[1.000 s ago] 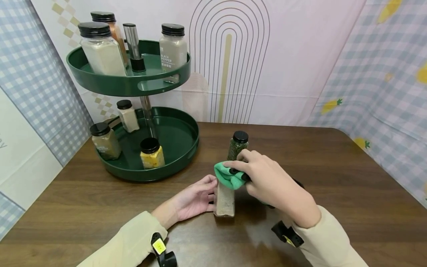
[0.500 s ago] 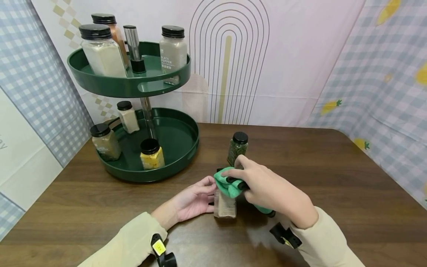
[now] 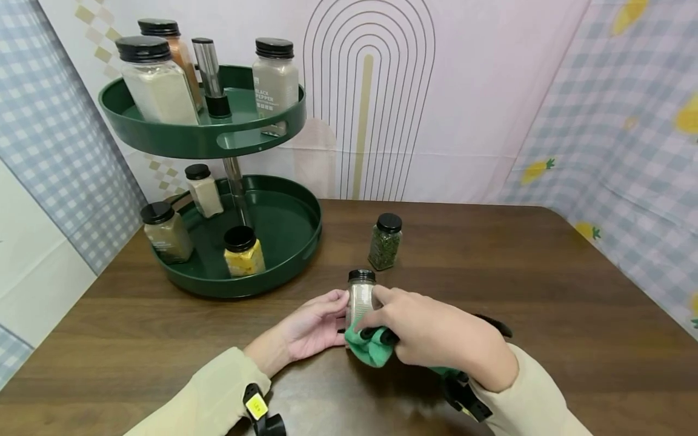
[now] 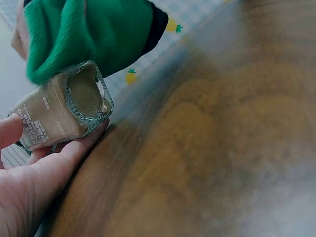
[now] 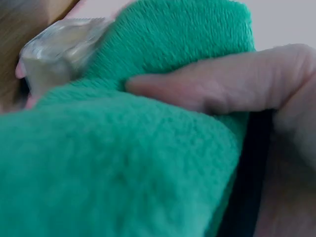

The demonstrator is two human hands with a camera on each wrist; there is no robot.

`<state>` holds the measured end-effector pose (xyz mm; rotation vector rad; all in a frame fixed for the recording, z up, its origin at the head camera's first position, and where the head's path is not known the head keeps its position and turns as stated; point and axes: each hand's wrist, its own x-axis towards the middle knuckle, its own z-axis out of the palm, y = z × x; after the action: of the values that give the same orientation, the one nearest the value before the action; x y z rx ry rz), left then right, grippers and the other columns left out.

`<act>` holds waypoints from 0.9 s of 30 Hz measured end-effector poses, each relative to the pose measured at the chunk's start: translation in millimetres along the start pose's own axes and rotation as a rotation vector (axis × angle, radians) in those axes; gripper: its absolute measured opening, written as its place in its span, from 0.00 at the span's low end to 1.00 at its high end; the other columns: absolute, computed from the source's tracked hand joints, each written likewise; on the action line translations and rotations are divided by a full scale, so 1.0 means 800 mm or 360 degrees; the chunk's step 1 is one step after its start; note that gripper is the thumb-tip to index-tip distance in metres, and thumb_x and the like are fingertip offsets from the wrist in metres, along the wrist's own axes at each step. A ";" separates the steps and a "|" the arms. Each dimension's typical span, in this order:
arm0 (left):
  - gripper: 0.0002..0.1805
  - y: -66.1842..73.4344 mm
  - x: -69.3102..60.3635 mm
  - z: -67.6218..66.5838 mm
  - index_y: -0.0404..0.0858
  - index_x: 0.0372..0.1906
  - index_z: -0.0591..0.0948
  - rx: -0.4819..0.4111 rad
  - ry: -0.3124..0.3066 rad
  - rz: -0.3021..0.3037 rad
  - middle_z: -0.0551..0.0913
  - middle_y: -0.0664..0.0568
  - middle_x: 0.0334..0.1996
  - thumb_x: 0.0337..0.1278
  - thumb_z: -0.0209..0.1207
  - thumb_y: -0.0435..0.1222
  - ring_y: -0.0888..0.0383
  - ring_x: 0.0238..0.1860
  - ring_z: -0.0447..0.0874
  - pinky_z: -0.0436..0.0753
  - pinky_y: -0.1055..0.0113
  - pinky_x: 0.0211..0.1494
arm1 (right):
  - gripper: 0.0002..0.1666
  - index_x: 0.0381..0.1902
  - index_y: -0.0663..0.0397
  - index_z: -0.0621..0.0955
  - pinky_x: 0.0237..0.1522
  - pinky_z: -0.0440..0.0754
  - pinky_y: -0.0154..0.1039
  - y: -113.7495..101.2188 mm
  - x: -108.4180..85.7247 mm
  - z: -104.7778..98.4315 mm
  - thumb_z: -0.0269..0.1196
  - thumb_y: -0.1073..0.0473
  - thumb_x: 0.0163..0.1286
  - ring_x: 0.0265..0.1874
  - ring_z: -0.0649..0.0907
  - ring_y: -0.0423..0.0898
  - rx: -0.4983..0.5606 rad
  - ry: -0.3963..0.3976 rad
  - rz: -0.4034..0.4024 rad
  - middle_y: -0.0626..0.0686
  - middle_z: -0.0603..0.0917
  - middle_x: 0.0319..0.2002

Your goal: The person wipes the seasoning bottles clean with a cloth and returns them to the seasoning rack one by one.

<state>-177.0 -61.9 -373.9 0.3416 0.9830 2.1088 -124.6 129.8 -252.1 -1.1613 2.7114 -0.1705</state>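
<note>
My left hand (image 3: pixel 311 327) grips a small clear spice jar (image 3: pixel 360 297) with a black lid, its thumb and fingers on the sides. Pale brown powder and white print show on the jar (image 4: pixel 47 116) in the left wrist view, where its square glass base is visible, tilted off the table. Bunched in my right hand (image 3: pixel 431 324) is a green cloth (image 3: pixel 371 352) with dark edging, pressed against the jar's lower part. The right thumb (image 5: pixel 197 89) lies over the cloth (image 5: pixel 123 163) in the right wrist view. Part of the jar is hidden behind the cloth.
A jar of green herbs (image 3: pixel 384 245) stands just beyond the hands. At the left is a two-tier green turntable rack (image 3: pixel 218 284). Its lower tray bears a yellow jar (image 3: pixel 245 260) and other jars; the upper one carries a black pepper jar (image 3: pixel 275 88) and two others.
The right hand has slid the green cloth down the jar from near its top to its lower end, uncovering the black lid. My left hand keeps its hold with little movement.
</note>
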 end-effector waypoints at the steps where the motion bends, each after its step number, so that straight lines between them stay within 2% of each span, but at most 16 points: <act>1: 0.09 0.000 0.000 0.000 0.45 0.43 0.70 -0.0003 0.0005 -0.0002 0.76 0.53 0.47 0.72 0.39 0.41 0.57 0.46 0.76 0.78 0.60 0.49 | 0.32 0.43 0.37 0.82 0.37 0.75 0.33 -0.002 -0.001 -0.001 0.59 0.78 0.47 0.37 0.75 0.42 0.0005 -0.0047 0.0009 0.46 0.73 0.43; 5: 0.10 0.000 -0.001 0.000 0.45 0.43 0.70 -0.0012 0.0009 -0.0007 0.75 0.52 0.48 0.73 0.38 0.40 0.56 0.48 0.76 0.78 0.59 0.51 | 0.34 0.45 0.34 0.82 0.41 0.75 0.34 -0.002 -0.007 -0.006 0.58 0.78 0.50 0.42 0.75 0.38 0.0105 -0.0227 0.0009 0.43 0.74 0.50; 7: 0.10 0.000 -0.001 0.000 0.45 0.42 0.71 -0.0023 0.0013 0.0003 0.75 0.52 0.48 0.73 0.38 0.40 0.56 0.48 0.76 0.78 0.58 0.51 | 0.34 0.46 0.34 0.82 0.41 0.75 0.32 0.002 -0.011 -0.012 0.56 0.79 0.50 0.41 0.75 0.37 0.0162 -0.0204 -0.0051 0.42 0.75 0.48; 9: 0.08 0.001 -0.001 0.000 0.45 0.42 0.71 -0.0034 0.0015 0.0010 0.75 0.51 0.47 0.72 0.40 0.39 0.57 0.47 0.76 0.78 0.59 0.50 | 0.36 0.47 0.34 0.81 0.41 0.74 0.30 0.008 -0.016 -0.018 0.54 0.79 0.50 0.39 0.74 0.35 0.0178 -0.0083 -0.0090 0.41 0.75 0.46; 11: 0.07 0.001 0.000 -0.001 0.45 0.43 0.70 -0.0040 0.0018 0.0011 0.75 0.51 0.47 0.72 0.41 0.37 0.56 0.48 0.75 0.78 0.59 0.51 | 0.37 0.48 0.35 0.81 0.38 0.73 0.30 0.015 -0.020 -0.023 0.52 0.80 0.50 0.36 0.73 0.35 0.0121 0.0143 -0.0107 0.40 0.75 0.42; 14: 0.06 0.002 -0.001 -0.001 0.44 0.46 0.68 -0.0032 0.0018 -0.0005 0.73 0.50 0.48 0.70 0.42 0.34 0.55 0.51 0.73 0.77 0.58 0.52 | 0.37 0.50 0.37 0.80 0.37 0.73 0.32 0.022 -0.020 -0.026 0.50 0.80 0.50 0.34 0.73 0.36 -0.0020 0.0476 -0.0030 0.39 0.75 0.41; 17: 0.07 0.004 -0.002 -0.001 0.44 0.47 0.68 -0.0011 0.0011 -0.0021 0.70 0.48 0.51 0.69 0.43 0.31 0.53 0.54 0.71 0.77 0.57 0.53 | 0.35 0.52 0.40 0.79 0.38 0.74 0.35 0.025 -0.012 -0.023 0.52 0.78 0.53 0.37 0.75 0.38 -0.0128 0.0695 0.0051 0.41 0.77 0.43; 19: 0.08 0.004 -0.002 -0.002 0.44 0.46 0.68 0.0007 0.0000 -0.0022 0.69 0.47 0.52 0.68 0.44 0.30 0.53 0.55 0.70 0.77 0.56 0.53 | 0.33 0.53 0.42 0.78 0.39 0.76 0.39 0.025 -0.004 -0.018 0.53 0.77 0.54 0.39 0.77 0.42 -0.0171 0.0789 0.0084 0.44 0.78 0.43; 23: 0.10 0.003 -0.002 -0.002 0.46 0.46 0.68 0.0005 -0.0005 -0.0003 0.70 0.50 0.49 0.67 0.43 0.28 0.55 0.52 0.72 0.77 0.57 0.51 | 0.27 0.51 0.48 0.75 0.39 0.78 0.43 0.022 0.014 -0.003 0.58 0.74 0.53 0.41 0.79 0.45 -0.0199 0.0888 0.0139 0.48 0.80 0.42; 27: 0.17 0.002 -0.001 0.000 0.46 0.57 0.64 -0.0059 0.0035 0.0025 0.71 0.52 0.49 0.68 0.41 0.29 0.56 0.52 0.73 0.78 0.57 0.51 | 0.26 0.49 0.53 0.74 0.43 0.78 0.44 0.022 0.023 0.008 0.64 0.72 0.51 0.44 0.78 0.48 -0.0195 0.0920 0.0123 0.50 0.79 0.44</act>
<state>-177.3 -63.4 -372.3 0.3087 0.9555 2.1462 -148.2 128.1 -263.6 -1.1811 3.3025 -0.3868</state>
